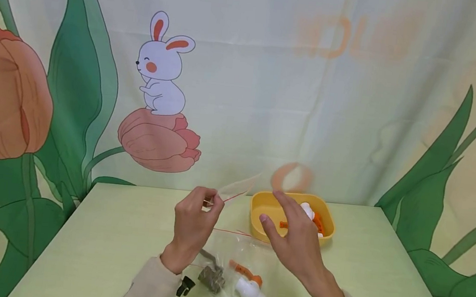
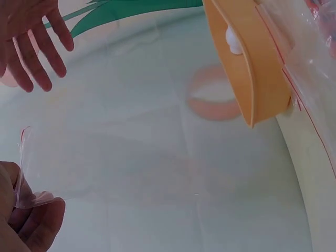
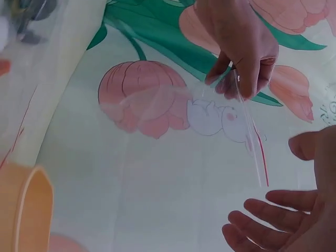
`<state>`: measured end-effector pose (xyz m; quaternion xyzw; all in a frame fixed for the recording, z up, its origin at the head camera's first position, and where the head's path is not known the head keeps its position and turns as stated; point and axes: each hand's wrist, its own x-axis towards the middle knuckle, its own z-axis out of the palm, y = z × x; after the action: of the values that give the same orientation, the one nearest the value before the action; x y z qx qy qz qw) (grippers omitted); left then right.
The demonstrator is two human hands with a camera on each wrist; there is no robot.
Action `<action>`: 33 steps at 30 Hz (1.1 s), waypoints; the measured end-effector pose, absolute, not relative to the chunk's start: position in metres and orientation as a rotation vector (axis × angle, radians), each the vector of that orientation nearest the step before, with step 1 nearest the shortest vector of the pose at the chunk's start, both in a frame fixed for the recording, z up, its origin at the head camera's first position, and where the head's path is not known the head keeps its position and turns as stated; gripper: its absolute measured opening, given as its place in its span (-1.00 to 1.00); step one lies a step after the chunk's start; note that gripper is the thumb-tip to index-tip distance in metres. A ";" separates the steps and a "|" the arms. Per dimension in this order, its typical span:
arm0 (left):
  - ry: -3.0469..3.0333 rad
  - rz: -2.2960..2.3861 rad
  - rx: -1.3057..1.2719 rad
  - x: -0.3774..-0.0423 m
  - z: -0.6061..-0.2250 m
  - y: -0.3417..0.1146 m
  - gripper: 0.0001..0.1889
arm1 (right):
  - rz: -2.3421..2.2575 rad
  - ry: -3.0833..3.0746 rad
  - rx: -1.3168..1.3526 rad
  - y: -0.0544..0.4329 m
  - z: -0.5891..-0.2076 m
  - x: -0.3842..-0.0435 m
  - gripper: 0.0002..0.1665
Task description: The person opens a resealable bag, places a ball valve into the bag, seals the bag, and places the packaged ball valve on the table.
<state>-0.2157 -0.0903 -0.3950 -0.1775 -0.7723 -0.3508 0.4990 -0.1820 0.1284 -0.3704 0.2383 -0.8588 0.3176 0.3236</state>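
My left hand point(image 1: 196, 219) pinches a clear zip bag point(image 1: 238, 188) by one end of its red-lined mouth, holding it up above the table. In the right wrist view the bag point(image 3: 220, 118) hangs flat and see-through from the left fingers. My right hand point(image 1: 298, 239) is held up with fingers spread, apart from the bag and overlapping the yellow tub in the head view. Below the hands lie filled clear bags: one with a white and orange valve-like fitting point(image 1: 249, 292), another with a grey fitting point(image 1: 212, 277).
The yellow tub point(image 1: 257, 218) stands at the table's back edge with white and orange pieces point(image 1: 307, 210) inside. Behind the table point(image 1: 102, 240) hangs a curtain point(image 1: 243, 96) printed with tulips and a rabbit.
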 end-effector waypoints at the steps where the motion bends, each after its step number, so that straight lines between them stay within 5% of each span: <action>1: -1.855 -0.856 -0.426 -0.215 -0.395 -0.088 -0.91 | 0.896 -2.255 0.589 0.126 -0.370 -0.182 -0.41; 15: -1.691 -0.799 -0.479 -0.209 -0.399 -0.067 -0.94 | 1.397 -2.260 0.362 0.100 -0.363 -0.190 -0.63; 23: -1.754 -0.850 -0.533 -0.202 -0.403 -0.060 -0.92 | 1.334 -2.169 0.390 0.099 -0.362 -0.192 -0.84; 33: -2.092 -0.913 -0.586 -0.193 -0.404 -0.056 -0.77 | 1.142 -2.205 0.445 0.102 -0.364 -0.194 -0.84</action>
<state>-0.1932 -0.0562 -0.4042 -0.2299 -0.8202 -0.3579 0.3824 -0.1940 0.1024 -0.3644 0.1678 -0.8327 0.4311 0.3044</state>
